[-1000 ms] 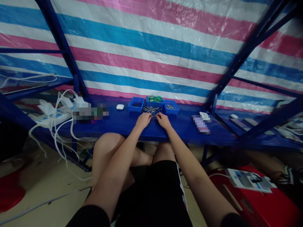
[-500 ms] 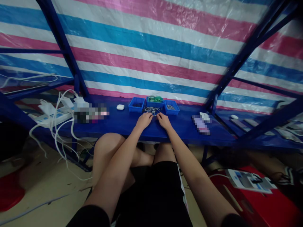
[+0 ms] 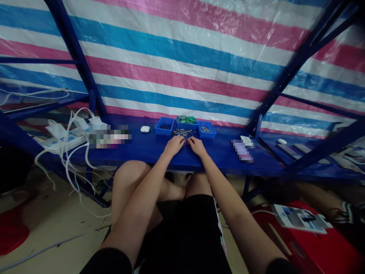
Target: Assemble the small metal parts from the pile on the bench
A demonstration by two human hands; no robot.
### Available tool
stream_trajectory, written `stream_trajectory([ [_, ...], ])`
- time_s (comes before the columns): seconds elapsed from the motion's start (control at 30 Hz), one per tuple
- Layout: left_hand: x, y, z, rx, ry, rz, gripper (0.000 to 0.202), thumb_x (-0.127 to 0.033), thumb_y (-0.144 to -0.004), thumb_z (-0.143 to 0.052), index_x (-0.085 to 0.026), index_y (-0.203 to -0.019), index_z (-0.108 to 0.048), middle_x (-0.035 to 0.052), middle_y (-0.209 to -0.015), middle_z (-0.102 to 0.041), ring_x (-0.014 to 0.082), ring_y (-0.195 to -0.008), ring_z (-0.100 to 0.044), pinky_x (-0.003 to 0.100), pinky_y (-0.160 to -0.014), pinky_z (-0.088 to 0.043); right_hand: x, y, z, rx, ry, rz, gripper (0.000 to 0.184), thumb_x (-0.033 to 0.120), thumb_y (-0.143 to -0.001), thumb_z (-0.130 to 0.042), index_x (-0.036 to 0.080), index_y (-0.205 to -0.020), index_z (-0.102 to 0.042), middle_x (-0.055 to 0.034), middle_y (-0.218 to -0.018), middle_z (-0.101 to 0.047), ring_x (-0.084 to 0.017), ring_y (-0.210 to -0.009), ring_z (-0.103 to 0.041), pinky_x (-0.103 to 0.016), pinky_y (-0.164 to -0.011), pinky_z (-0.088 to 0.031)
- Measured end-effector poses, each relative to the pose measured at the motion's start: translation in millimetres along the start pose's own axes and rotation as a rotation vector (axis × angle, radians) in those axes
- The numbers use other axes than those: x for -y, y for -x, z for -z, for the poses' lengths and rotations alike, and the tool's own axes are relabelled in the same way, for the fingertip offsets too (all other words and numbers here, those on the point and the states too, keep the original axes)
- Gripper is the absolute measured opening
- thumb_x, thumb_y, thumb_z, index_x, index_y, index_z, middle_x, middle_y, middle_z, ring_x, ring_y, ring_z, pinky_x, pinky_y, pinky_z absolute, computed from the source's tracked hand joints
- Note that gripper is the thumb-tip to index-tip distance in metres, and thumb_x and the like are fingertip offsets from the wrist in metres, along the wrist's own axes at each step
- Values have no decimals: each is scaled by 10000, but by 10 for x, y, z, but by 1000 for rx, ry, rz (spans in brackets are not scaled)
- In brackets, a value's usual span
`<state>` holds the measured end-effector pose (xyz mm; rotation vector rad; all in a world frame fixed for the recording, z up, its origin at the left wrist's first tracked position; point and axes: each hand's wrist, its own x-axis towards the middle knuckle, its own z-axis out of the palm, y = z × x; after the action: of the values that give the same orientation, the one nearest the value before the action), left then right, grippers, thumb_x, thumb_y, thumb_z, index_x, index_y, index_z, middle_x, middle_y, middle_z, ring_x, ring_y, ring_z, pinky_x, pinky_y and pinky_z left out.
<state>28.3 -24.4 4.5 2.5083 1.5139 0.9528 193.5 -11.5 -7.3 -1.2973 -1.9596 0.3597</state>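
My left hand point(image 3: 174, 145) and my right hand point(image 3: 195, 145) rest close together on the blue shelf point(image 3: 148, 150), fingertips nearly meeting. Both have their fingers curled in a pinch, and anything between them is too small to make out. Just beyond the fingertips lies a pile of small metal parts point(image 3: 183, 133). Behind the pile stand three small blue bins: a left bin point(image 3: 164, 126), a middle bin point(image 3: 186, 122) with green pieces in it, and a right bin point(image 3: 206, 129).
A white earbud case point(image 3: 145, 129) lies left of the bins. White power strips and cables point(image 3: 67, 137) crowd the shelf's left end. A white object point(image 3: 246, 140) sits to the right. Blue rack posts stand on both sides. A red box point(image 3: 308, 243) is at the lower right.
Both hands have stayed at the edge of the metal parts pile with only slight finger movements; the view has shifted very slightly.
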Motion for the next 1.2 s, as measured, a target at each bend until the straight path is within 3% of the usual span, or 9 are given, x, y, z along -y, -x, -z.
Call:
stream_trajectory([
  [0.47, 50, -14, -28, 12, 51, -48, 234, -256, -865, -453, -194, -1026, -611, 62, -972, -633, 172, -947, -551, 285, -839, -437, 1, -1, -4, -16, 12, -6, 234, 330, -873, -400, 207, -876, -599, -19, -801, -651, -147, -738, -577, -239, -703, -405],
  [0.73, -25, 10, 34, -34, 118, -31, 213, -303, -870, -434, -193, -956, -595, 59, -955, -645, 170, -903, -581, 268, -785, -444, 25, 2, -6, 72, 90, 58, 226, 301, -863, -419, 217, -890, -627, -34, -894, -654, -161, -836, -573, -249, -750, -402],
  [0.93, -21, 5, 35, 18, 83, 83, 231, -317, -882, -420, -204, -1013, -573, 59, -899, -663, 179, -835, -612, 255, -712, -441, 62, 13, 6, -5, -73, 43, 236, 343, -855, -429, 210, -950, -600, -17, -850, -652, -143, -766, -586, -248, -731, -430],
  [1.2, 2, -4, 13, 65, -20, 34, 237, -315, -882, -431, -199, -967, -620, 71, -926, -652, 179, -906, -580, 255, -762, -432, 61, 4, -2, 14, -143, 51, 188, 309, -822, -465, 195, -909, -588, -13, -819, -647, -134, -739, -591, -249, -731, -443],
])
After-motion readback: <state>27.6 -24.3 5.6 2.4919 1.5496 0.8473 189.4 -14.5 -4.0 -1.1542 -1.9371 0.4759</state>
